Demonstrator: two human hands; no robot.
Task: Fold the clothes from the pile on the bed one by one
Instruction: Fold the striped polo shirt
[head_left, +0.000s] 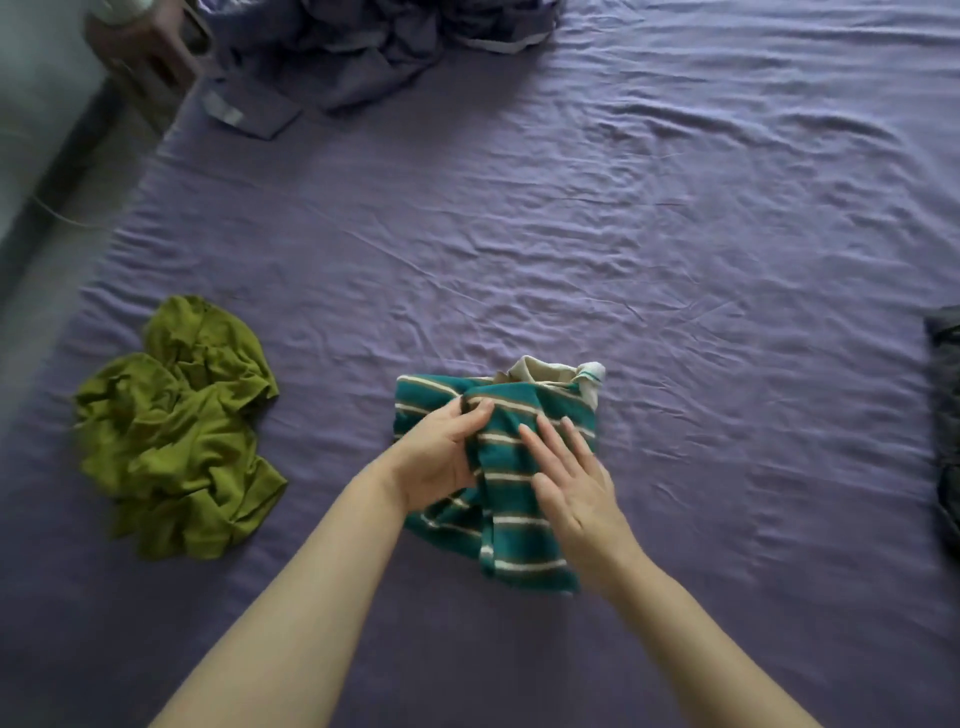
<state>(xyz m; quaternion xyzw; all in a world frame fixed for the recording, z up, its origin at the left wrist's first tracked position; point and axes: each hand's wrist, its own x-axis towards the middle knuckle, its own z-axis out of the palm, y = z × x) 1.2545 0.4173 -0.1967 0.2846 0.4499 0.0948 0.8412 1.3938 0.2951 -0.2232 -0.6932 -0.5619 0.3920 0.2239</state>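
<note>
The step in hand looks like the last fold or two of a teal striped shirt (514, 457), which lies near the front middle of the bed (597, 234), already gathered into a narrow bundle with its pale collar at the far end. The left hand (441, 457) has its grip around a fold of the striped cloth at the bundle's left side, fingers and thumb curled on the fabric, while the right hand (571, 483) lies flat on top with fingers straight, pressing the cloth down and clenching nothing. By my judgement the next move calls for the left hand to carry its flap across under the steadying right palm, then for both hands to smooth the bundle so the stripes line up and nothing bunches. A crumpled olive-green garment (182, 431) waits unfolded to the left, well apart from the shirt. The bed wears a wrinkled purple sheet; rumpled purple bedding (363, 47) is heaped at the far end, a dark garment (945, 415) shows at the right edge, and a blurred piece of wooden furniture (150, 47) stands at the far left corner beside a pale floor.
</note>
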